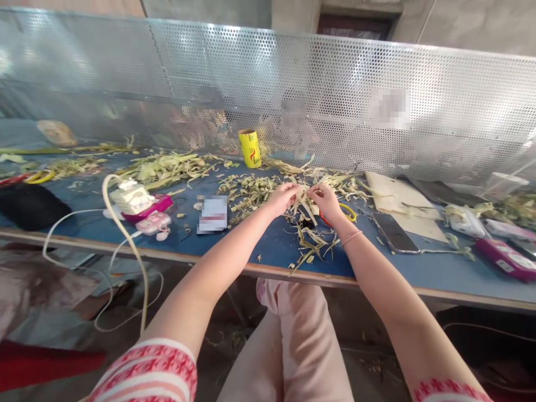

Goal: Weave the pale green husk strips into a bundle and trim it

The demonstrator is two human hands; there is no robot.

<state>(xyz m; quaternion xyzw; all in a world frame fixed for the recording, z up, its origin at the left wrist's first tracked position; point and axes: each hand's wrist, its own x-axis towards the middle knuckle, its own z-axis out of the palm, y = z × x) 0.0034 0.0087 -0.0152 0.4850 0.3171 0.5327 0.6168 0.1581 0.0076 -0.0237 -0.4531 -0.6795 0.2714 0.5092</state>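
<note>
My left hand (283,197) and my right hand (324,201) meet over the blue table (268,248), both pinching pale dried leaf strips (305,202) between their fingers. Loose strips hang from the hands onto a small heap of leaf scraps (312,243) just below them. A wider spread of leaf scraps (251,190) lies behind my left hand. Red-and-yellow handled scissors (344,212) lie partly hidden under my right hand.
A yellow tape roll (249,148) stands at the back by the perforated metal screen (335,100). A phone (395,233) and cardboard (402,204) lie right of my hands. A white charger with cable (132,198) and pink items sit left. More phones lie far right.
</note>
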